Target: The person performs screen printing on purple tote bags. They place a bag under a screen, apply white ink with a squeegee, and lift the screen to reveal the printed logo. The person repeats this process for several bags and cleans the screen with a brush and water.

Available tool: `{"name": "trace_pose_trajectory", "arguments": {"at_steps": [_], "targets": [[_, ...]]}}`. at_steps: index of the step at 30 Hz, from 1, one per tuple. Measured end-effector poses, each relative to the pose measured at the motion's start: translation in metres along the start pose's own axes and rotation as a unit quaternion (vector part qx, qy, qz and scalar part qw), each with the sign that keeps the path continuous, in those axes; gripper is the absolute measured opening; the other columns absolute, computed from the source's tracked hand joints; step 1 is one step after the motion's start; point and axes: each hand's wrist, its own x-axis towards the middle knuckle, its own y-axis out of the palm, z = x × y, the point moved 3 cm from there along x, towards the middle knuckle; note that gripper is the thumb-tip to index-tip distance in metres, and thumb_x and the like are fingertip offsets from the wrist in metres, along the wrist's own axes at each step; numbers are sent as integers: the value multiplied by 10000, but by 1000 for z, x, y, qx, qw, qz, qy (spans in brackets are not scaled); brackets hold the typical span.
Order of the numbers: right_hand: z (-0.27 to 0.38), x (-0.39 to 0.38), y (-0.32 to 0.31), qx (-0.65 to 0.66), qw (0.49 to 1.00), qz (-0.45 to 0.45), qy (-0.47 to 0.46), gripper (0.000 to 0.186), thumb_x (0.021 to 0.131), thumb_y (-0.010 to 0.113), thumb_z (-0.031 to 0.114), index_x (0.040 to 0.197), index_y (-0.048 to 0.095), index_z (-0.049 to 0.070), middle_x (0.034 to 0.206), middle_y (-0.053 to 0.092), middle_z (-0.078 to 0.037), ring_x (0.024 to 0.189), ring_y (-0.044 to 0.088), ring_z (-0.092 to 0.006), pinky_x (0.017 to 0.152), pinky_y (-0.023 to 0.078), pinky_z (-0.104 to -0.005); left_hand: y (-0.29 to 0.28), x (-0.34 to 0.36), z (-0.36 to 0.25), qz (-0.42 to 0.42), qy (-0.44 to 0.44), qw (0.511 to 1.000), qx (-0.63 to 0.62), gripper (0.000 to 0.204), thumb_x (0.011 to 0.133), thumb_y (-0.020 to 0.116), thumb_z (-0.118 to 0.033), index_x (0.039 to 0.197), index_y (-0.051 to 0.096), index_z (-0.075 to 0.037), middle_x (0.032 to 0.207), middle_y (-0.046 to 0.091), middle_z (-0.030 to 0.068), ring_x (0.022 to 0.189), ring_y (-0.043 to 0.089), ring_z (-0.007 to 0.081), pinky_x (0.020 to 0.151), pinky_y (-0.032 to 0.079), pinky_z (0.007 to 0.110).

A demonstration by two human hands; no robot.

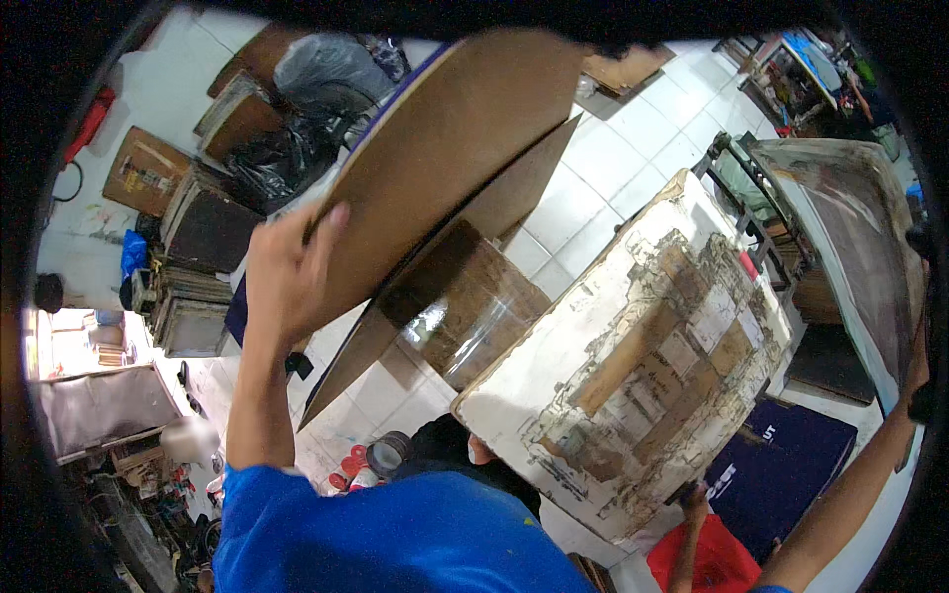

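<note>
My left hand point(287, 267) grips the edge of a large brown board point(445, 158) with a purple-blue backing, fingers bent over it. Another brown board point(514, 188) stands just beneath it, beside a glossy brown panel point(465, 306). At the far right my right hand point(914, 366) is at the edge of a tall, grimy screen frame point(850, 237), its fingers mostly hidden at the picture's rim. In the middle right a worn white board point(603, 376), patched with brown tape, lies tilted.
A co-worker in red point(692, 553) has a hand at the white board's lower edge. A dark blue panel point(801, 455) is behind them. Stacked frames and boards point(198, 237) and black bags point(287, 148) line the left; red items and a can point(386, 455) sit on the tiled floor point(652, 109).
</note>
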Motion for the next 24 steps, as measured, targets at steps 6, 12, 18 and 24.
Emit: {"name": "trace_pose_trajectory", "arguments": {"at_steps": [6, 12, 18, 24], "targets": [[-8, 8, 8, -177, 983, -16, -37, 485, 1088, 446, 145, 1539, 486, 320, 1152, 646, -70, 979, 595, -167, 991, 472, -312, 18, -191, -55, -28, 228, 971, -62, 422, 771, 671, 7, 1186, 720, -53, 1159, 734, 165, 1015, 721, 330, 904, 562, 434], [19, -4, 9, -219, 973, -36, -57, 399, 1045, 527, 337, 1433, 581, 261, 1020, 645, -113, 857, 602, -211, 899, 502, -332, 169, -308, -56, 128, 261, 954, -67, 691, 718, 795, -179, 1386, 622, -210, 1499, 502, 124, 1393, 439, 364, 1143, 369, 569], [73, -17, -7, -83, 992, -35, 90, 719, 918, 540, 737, 1171, 745, 96, 926, 686, -172, 877, 664, -280, 897, 510, -407, 209, -337, 20, 159, 97, 981, 45, 933, 712, 855, -490, 1492, 494, -125, 1561, 405, 207, 1449, 343, 446, 1184, 272, 606], [93, -30, -16, -55, 986, -20, 158, 848, 822, 523, 844, 1123, 756, 86, 1091, 731, -223, 1047, 703, -356, 947, 502, -430, 185, -328, 150, -62, -371, 925, -47, 623, 943, 684, -490, 1159, 657, 94, 1093, 683, 299, 1039, 650, 440, 940, 485, 487]]}}
